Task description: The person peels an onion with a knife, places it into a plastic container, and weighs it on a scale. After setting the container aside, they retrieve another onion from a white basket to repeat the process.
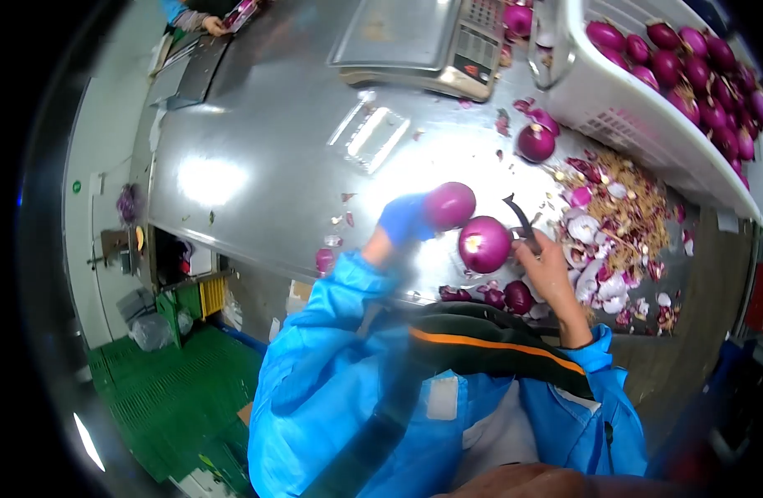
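- Our left hand [404, 218] wears a blue glove and is blurred; its fingertips meet the upper onion [452, 205], which lies between 2 and 3 o'clock from it. The blur hides the fingers, so we cannot tell whether they clamp it.
- Our right hand [547, 270] is bare, with its fingers closed round the handle of a knife [522, 220]; the dark curved blade points to about 11 o'clock.
- The bigger onion [484, 245] sits between our hands, between 3 and 4 o'clock from the left and between 9 and 10 from the right, just beside the knife handle.
- A third onion [536, 143] rests on the metal table [265, 141], near 12 o'clock from our right hand.
- A small onion [518, 297] lies near the table edge, at about 7 o'clock from that hand.
- We have peelings [609, 241] heaped at 2 o'clock from the right hand, and a white crate [622, 108] of onions at 1 o'clock.
- From our left hand, a clear tray [369, 133] lies at 11 o'clock and a scale [398, 37] stands at 12.
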Tool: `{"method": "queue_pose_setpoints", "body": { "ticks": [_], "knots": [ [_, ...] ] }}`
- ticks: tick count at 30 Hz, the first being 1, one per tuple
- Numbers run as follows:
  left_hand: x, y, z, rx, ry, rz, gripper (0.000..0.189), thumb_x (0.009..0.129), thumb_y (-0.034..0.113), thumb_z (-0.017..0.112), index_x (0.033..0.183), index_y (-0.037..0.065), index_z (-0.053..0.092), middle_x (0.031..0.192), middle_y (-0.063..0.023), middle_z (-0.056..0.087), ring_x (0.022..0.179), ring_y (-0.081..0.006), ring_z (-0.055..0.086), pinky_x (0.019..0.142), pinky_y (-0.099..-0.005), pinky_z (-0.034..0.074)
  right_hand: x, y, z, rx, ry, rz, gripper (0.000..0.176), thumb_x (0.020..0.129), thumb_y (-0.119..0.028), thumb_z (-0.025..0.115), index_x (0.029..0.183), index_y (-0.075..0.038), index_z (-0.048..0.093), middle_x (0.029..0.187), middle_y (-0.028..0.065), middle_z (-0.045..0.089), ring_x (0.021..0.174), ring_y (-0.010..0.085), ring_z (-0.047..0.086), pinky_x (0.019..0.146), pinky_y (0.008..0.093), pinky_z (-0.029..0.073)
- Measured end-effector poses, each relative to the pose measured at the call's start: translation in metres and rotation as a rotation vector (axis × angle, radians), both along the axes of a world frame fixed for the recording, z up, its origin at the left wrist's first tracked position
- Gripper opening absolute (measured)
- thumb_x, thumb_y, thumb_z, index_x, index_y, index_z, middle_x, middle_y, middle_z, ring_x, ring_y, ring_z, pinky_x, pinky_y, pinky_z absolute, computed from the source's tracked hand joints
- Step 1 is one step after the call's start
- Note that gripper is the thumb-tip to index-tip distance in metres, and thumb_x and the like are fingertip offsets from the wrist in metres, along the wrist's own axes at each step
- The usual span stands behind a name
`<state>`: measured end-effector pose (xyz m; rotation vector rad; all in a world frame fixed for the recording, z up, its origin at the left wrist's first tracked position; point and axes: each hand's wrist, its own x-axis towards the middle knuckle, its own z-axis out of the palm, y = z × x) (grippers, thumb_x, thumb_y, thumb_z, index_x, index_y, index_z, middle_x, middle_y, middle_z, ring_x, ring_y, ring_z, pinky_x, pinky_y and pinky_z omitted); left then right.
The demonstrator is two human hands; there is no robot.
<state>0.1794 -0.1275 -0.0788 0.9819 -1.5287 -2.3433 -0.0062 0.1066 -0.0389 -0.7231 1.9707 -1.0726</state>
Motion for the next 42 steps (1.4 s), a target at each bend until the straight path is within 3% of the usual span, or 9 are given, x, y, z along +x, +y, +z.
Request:
{"method": "queue_pose_setpoints", "body": {
  "ticks": [4,13,15,18,20,26,30,37,42],
  "knots": [
    [0.067,-0.034,0.046,-0.223,-0.207,0.155,0.028,0.094,0.011,0.054,0.116,-0.001,0.064,0.1,-0.0091,0.068,0.087,-0.0165,0.066,0.074,-0.0273,0.054,0.035,-0.05,-0.005,-0.077,-0.09,0.131,0.028,0.092,-0.022,0.062,0.112,-0.003,0.066,0.082,0.0146,0.068,0.077,0.0222,0.067,0.072,0.0338,0.051],
    [0.211,-0.214,-0.091,0.051,0.069,1.044,0.03,0.096,0.012,0.05,0.121,0.0,0.061,0.107,-0.0122,0.064,0.094,-0.0212,0.064,0.079,-0.0309,0.055,0.046,-0.091,-0.04,0.051,-0.077,0.125,0.034,0.09,-0.027,0.062,0.11,0.0,0.065,0.091,0.0207,0.069,0.084,0.0281,0.068,0.077,0.0377,0.051],
    [0.177,-0.258,-0.08,0.054,0.299,1.022,0.029,0.096,0.01,0.052,0.122,-0.001,0.06,0.112,-0.0141,0.062,0.1,-0.0227,0.061,0.084,-0.0328,0.054,0.049,-0.097,-0.048,-0.012,-0.057,0.111,0.024,0.092,-0.015,0.061,0.108,0.002,0.065,0.078,0.0066,0.063,0.072,0.013,0.059,0.066,0.0272,0.045],
    [0.118,-0.319,-0.081,-0.981,-0.422,0.654,0.035,0.091,0.013,0.062,0.123,0.0,0.059,0.094,-0.0126,0.064,0.082,-0.0206,0.062,0.068,-0.034,0.052,0.06,-0.11,-0.045,-0.027,-0.049,0.079,0.019,0.093,-0.01,0.06,0.107,0.002,0.065,0.07,-0.0014,0.06,0.065,0.0054,0.052,0.059,0.0223,0.042],
    [0.057,-0.33,-0.072,-0.737,-0.025,0.81,0.036,0.09,0.017,0.065,0.122,0.002,0.059,0.094,-0.0107,0.061,0.078,-0.0169,0.057,0.067,-0.0314,0.05,0.063,-0.112,-0.045,-0.014,-0.014,0.09,0.019,0.093,-0.01,0.06,0.107,0.002,0.065,0.071,-0.0016,0.06,0.064,0.0055,0.052,0.059,0.0225,0.042],
    [-0.043,-0.158,0.005,-1.464,-0.447,0.005,0.044,0.087,0.033,0.069,0.121,0.006,0.06,0.109,-0.0163,0.067,0.101,-0.0279,0.066,0.085,-0.0376,0.053,0.061,-0.103,-0.06,-0.047,0.063,0.065,0.018,0.092,-0.009,0.06,0.105,0.002,0.065,0.071,-0.0007,0.061,0.066,0.006,0.053,0.06,0.0231,0.043],
    [-0.054,-0.152,-0.031,-1.239,-0.894,-0.474,0.025,0.089,0.018,0.059,0.111,0.01,0.069,0.111,-0.0148,0.069,0.103,-0.0309,0.067,0.084,-0.042,0.054,0.054,-0.093,-0.048,-0.074,0.108,0.048,0.016,0.091,-0.008,0.061,0.103,0.001,0.066,0.07,-0.0005,0.06,0.065,0.0056,0.051,0.059,0.0232,0.042],
    [-0.021,-0.128,0.011,-1.36,-0.761,-0.225,0.018,0.085,0.023,0.06,0.089,0.008,0.068,0.096,-0.014,0.068,0.091,-0.0355,0.066,0.079,-0.0451,0.052,0.056,-0.066,-0.048,-0.094,0.049,-0.007,0.016,0.092,-0.011,0.061,0.102,0.001,0.066,0.068,0.0008,0.059,0.063,0.0065,0.05,0.058,0.024,0.041],
    [-0.013,-0.117,0.024,-1.396,-0.726,-0.307,0.032,0.085,0.036,0.06,0.097,0.008,0.067,0.095,-0.0142,0.067,0.087,-0.035,0.065,0.081,-0.0454,0.05,0.055,-0.056,-0.038,0.025,-0.006,0.035,0.03,0.092,-0.025,0.058,0.109,-0.001,0.064,0.084,0.0215,0.066,0.078,0.0332,0.067,0.072,0.0387,0.05]
  ]
}}
